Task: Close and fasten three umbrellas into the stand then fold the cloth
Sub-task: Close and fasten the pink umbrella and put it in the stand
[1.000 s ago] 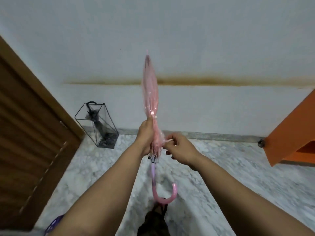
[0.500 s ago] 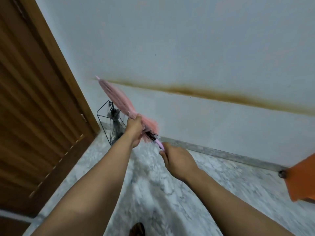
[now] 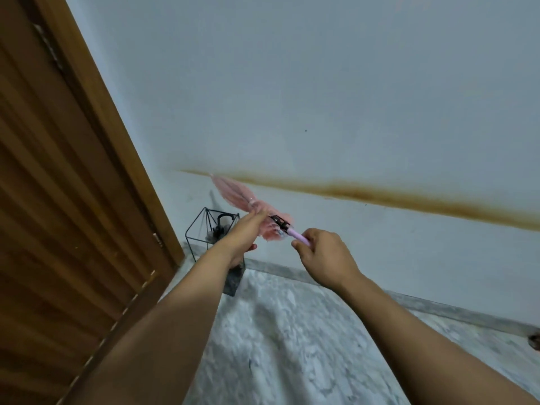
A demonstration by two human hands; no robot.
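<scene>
A closed pink umbrella (image 3: 233, 192) lies tilted in the air, its tip pointing up and left toward the wall. My left hand (image 3: 245, 229) grips the gathered canopy near its lower end. My right hand (image 3: 323, 255) holds the pale purple shaft just below the black runner; the hooked handle is hidden behind it. Behind my left wrist stands a black wire umbrella stand (image 3: 201, 229) on the floor by the wall, with a dark umbrella handle (image 3: 222, 219) showing inside it.
A brown wooden door (image 3: 67, 200) fills the left side, close to the stand. The pale wall (image 3: 321, 97) carries a long rusty stain. Grey marble floor (image 3: 286, 340) spreads below my arms. A small dark door stopper (image 3: 534, 340) sits at the right edge.
The umbrella went from upright to tilted toward the upper left. My right hand left the strap and took the shaft. The view swung left and closer to the stand and door.
</scene>
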